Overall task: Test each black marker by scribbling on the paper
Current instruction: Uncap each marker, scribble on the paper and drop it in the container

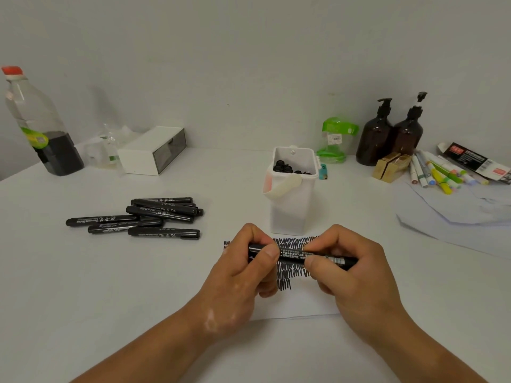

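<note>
With both hands, left (243, 268) and right (349, 268), closed on one black marker (293, 255) above the scribbled paper (298, 305), we should pull the ends straight apart, keeping it level.

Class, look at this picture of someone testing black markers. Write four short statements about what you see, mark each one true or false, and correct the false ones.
1. Both hands, the left hand and the right hand, grip one black marker. True.
2. The paper carries no marks. False: black scribbles already cover part of it.
3. A pile of black markers lies on the table to the left of the hands. True.
4. The white container lies tipped on its side. False: it stands upright, behind the paper.
</note>
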Demonstrator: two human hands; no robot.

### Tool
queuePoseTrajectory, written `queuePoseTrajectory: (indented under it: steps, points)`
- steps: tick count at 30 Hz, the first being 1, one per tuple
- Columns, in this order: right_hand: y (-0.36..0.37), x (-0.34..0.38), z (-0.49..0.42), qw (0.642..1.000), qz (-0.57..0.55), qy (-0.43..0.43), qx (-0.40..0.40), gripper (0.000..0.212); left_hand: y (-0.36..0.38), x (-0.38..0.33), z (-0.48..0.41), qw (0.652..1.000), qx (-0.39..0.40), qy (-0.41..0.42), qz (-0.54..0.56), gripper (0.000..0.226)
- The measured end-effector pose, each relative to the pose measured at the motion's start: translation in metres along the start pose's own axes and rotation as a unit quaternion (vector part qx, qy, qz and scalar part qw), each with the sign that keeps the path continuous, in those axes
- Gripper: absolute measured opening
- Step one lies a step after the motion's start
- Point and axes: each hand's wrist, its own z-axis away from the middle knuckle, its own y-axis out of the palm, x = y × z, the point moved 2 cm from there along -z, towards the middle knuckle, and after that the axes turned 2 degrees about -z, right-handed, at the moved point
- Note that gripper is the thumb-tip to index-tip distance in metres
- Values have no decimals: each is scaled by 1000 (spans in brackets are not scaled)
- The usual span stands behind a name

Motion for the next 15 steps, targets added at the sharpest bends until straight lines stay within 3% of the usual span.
queuePoseTrajectory:
  steps: [10, 15]
  points:
    - [-3, 1, 0, 1000, -8, 6, 12, 4, -1, 3, 0, 1000, 25, 7, 1, 23]
    - [-2, -2, -4, 993, -99, 55, 25, 15, -6, 2, -4, 1000, 23, 10, 7, 26]
